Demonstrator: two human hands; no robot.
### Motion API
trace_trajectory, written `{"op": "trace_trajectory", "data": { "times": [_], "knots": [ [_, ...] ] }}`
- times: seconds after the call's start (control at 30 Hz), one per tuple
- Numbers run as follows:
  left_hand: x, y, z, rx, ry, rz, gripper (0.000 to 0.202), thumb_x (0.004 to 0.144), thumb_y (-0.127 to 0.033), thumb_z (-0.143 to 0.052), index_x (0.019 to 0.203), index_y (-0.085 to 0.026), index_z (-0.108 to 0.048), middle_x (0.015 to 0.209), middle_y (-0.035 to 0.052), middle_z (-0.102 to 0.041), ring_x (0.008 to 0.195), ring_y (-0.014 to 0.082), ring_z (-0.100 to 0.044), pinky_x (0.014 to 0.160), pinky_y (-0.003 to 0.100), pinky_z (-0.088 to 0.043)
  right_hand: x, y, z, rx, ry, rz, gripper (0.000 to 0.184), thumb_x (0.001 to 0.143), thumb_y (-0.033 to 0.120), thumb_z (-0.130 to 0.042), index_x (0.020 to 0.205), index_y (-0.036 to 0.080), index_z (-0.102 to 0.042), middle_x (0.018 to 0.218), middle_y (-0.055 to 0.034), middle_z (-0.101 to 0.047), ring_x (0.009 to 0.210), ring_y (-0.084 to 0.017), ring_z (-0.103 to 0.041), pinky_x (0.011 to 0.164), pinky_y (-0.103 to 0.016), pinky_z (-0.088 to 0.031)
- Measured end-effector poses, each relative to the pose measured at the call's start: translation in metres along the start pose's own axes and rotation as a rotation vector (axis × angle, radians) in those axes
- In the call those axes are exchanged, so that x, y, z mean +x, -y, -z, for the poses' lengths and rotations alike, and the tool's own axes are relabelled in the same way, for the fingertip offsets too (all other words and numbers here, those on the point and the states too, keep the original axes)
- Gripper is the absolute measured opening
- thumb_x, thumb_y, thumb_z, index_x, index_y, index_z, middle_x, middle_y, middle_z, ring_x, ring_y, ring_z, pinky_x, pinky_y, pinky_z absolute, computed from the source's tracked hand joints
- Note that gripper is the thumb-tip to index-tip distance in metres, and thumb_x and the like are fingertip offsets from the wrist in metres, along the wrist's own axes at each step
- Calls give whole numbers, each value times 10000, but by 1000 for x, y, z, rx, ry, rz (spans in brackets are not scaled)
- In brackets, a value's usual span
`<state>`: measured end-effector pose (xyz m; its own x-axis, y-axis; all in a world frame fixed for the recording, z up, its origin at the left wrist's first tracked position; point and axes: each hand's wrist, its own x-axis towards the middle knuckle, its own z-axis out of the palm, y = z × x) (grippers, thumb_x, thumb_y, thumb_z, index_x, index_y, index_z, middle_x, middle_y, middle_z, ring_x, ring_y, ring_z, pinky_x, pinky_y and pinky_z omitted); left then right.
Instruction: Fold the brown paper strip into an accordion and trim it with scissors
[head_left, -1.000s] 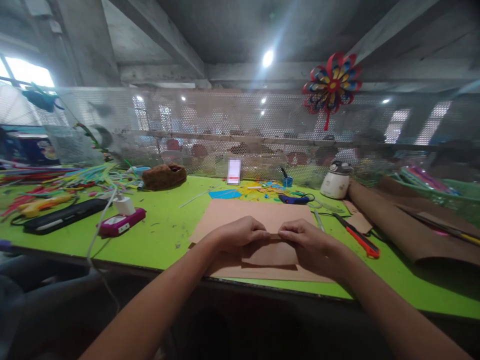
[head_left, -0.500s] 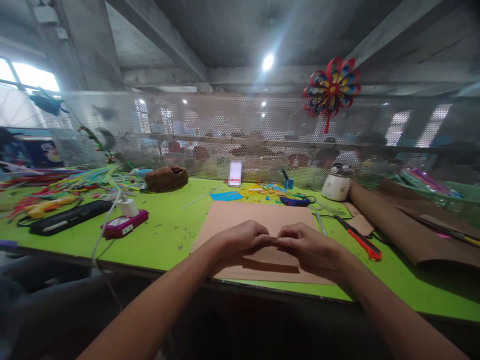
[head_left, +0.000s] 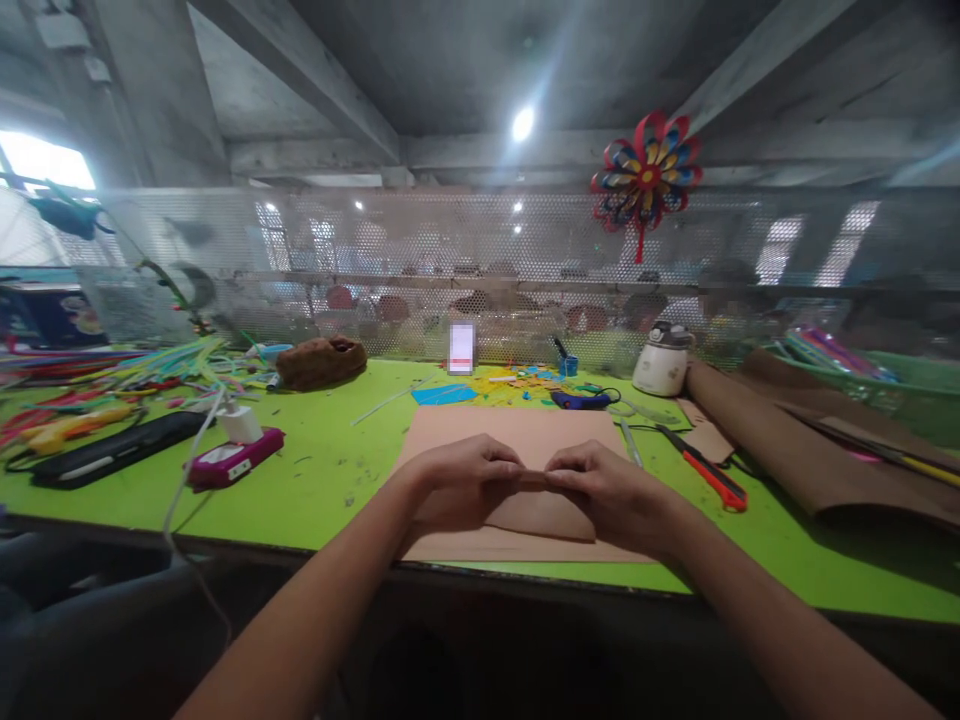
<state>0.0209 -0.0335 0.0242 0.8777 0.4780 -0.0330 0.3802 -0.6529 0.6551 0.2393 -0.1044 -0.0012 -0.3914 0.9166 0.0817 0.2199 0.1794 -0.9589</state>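
Observation:
My left hand (head_left: 474, 470) and my right hand (head_left: 600, 482) meet near the front edge of the table. The fingers of each are pinched on the upper edge of a small tan leather-like piece (head_left: 536, 512). Its broad face hangs down towards me, with a curved lower edge. Under it lies a larger tan sheet (head_left: 465, 425), flat on the table. Both thumbs press close together along the held edge, and the fingers behind it are partly hidden. To the right of my right hand lie a slim grey tool (head_left: 631, 442) and a red-and-black utility knife (head_left: 709, 470).
On the green table (head_left: 315, 430), a purple power strip (head_left: 236, 458) and black case (head_left: 124, 448) sit left. Behind the sheet are yellow scraps (head_left: 510, 388), a blue-handled tool (head_left: 581, 400) and a phone (head_left: 461, 347). Rolled brown material (head_left: 765, 440) and a white bottle (head_left: 660, 365) are right.
The small piece has tilted in my fingers, so its broad face shows where a dark shadow was. My hands keep their pinch, and the whole view has shifted slightly.

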Motion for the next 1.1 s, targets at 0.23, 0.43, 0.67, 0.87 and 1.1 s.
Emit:
{"op": "trace_trajectory", "data": {
  "times": [0.23,0.43,0.67,0.87,1.1],
  "knots": [
    [2,5,0,88,-108,18,317,848,-378,-449,802,-126,-635,597,-2,-556,531,92,-449,543,208,-351,-2,5,-5,179,18,-24,208,739,346,-624,722,140,-604,608,21,-457,549,-95,-355,506,-225,-275],
    [1,8,2,12,-143,112,327,809,-430,-509,687,-134,-576,468,-32,-486,425,82,-422,451,199,-313,-2,2,-5,209,8,-59,258,700,378,-661,672,140,-567,591,27,-438,538,-88,-345,487,-220,-256],
    [-3,4,4,-114,-135,87,360,805,-466,-519,655,-139,-539,406,-57,-436,361,60,-360,411,188,-270,9,-3,9,18,-10,5,323,697,429,-662,634,145,-520,542,53,-385,510,-73,-296,466,-214,-210],
    [-2,8,5,-204,-218,4,351,815,-452,-512,660,-138,-529,475,-47,-454,421,63,-387,445,191,-289,15,3,24,-216,36,87,401,758,517,-573,636,137,-532,540,52,-396,501,-70,-301,469,-215,-210],
    [-5,11,12,-306,-255,1,325,796,-441,-555,693,-132,-544,517,-49,-423,450,58,-356,454,192,-279,12,-2,32,-101,-58,140,447,823,551,-486,769,130,-626,617,5,-504,535,-97,-415,487,-223,-323]
  ]
}}
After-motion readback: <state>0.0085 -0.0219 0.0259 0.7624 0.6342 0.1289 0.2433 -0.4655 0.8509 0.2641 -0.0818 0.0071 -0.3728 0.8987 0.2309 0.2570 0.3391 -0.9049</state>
